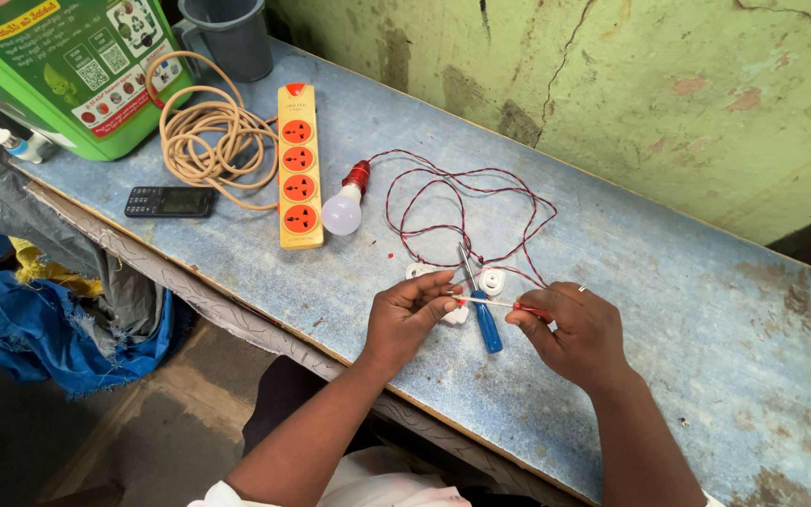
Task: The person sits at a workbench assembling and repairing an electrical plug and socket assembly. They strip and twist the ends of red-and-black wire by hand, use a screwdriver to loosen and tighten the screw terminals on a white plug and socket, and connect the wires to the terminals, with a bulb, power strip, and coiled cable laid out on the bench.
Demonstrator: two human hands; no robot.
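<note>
worn blue bench [668, 310] under me: my left hand [407, 319] and right hand [576, 330] pinch the red wire [492, 302] together at centre frame, just above the screwdriver [483, 314]. grey cup [232, 33], upper left, contents hidden.

A thin red-and-white wire [495, 302] (its ends pinched) stretches level above the blue-handled screwdriver [481, 305].

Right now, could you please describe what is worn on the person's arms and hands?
Both forearms are bare, with no sleeves reaching the wrists and no gloves. The right hand wears a small pale ring on one finger. The left hand shows no ring, watch or band.
</note>
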